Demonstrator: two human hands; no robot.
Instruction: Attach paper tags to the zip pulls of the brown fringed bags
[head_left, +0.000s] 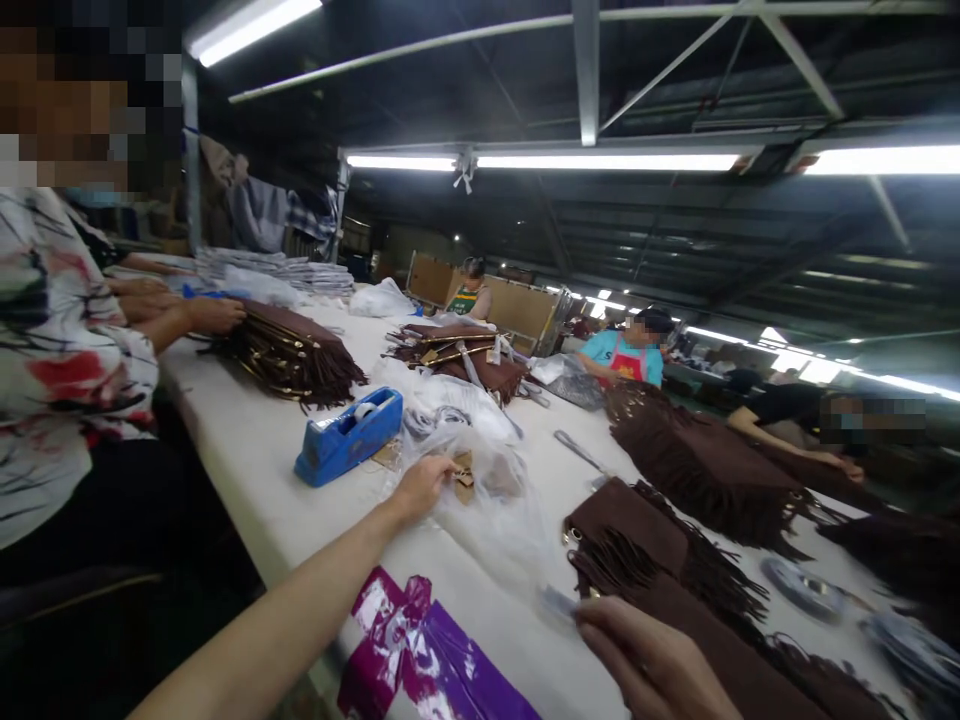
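My left hand [424, 487] is closed, its fingertips pinching a small tan tag [463, 478] over a clear plastic bag [499, 530] on the table. My right hand [652, 650] is closed at the lower right, with a small greyish translucent piece [559, 604] at its fingertips; the piece is blurred. Just beyond that hand lie dark brown fringed pieces [637, 520] with metal rings, which look like bags. A blue tape dispenser [349, 437] stands left of the plastic bag. Shiny purple plastic wrapping [450, 650] lies below my left forearm.
A person in a patterned top [67, 370] handles a stack of brown fringed pieces [289, 350] at the left. More fringed stacks [697, 450] lie at the right, near other people. Scissors [581, 452] and rolls of ribbon [806, 590] rest on the white table [277, 510].
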